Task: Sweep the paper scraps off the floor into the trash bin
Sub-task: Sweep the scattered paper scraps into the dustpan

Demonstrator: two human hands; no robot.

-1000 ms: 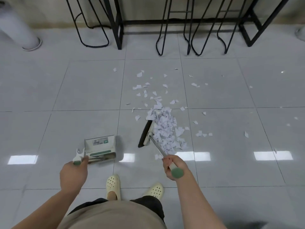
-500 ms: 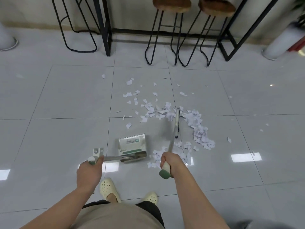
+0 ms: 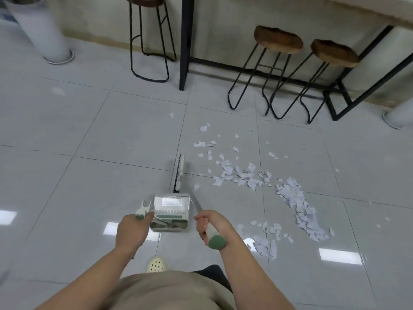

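Note:
White paper scraps (image 3: 297,202) lie scattered over the grey tiled floor, thickest in a curved band right of centre, with loose bits further back (image 3: 203,144). My right hand (image 3: 212,224) grips the green-capped broom handle; the broom head (image 3: 180,173) stands edge-on just left of the scraps, beyond the dustpan. My left hand (image 3: 131,231) holds the dustpan handle. The white-and-green dustpan (image 3: 171,212) hangs low between my hands, left of the paper band. No trash bin is in view.
Three black-legged stools (image 3: 278,41) and a black table frame (image 3: 184,43) stand at the back by the wall. White column bases sit far left (image 3: 58,57) and far right (image 3: 395,117). My cream shoe (image 3: 156,264) shows below the dustpan.
The view swung left and up. The broom head moved from the middle of the scrap pile to its left side, beyond the dustpan. The dustpan shifted closer between my hands.

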